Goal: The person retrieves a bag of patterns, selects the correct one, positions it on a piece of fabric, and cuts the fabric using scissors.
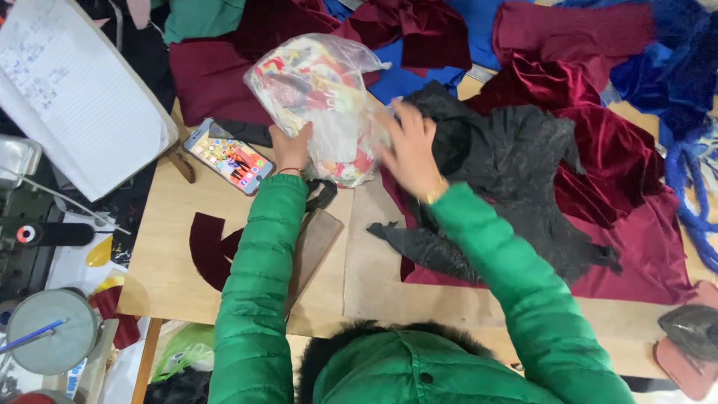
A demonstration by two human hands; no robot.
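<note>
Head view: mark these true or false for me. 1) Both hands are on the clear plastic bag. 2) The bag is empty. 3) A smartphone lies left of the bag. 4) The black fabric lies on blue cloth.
1) True: left hand and right hand touch the clear plastic bag.
2) False: it holds colourful scraps.
3) True: the smartphone lies screen up on the table.
4) False: the black fabric lies on maroon velvet.

One head-worn camera looks steeply down, close over the wooden table point(187, 217) and green-sleeved arms.
</note>
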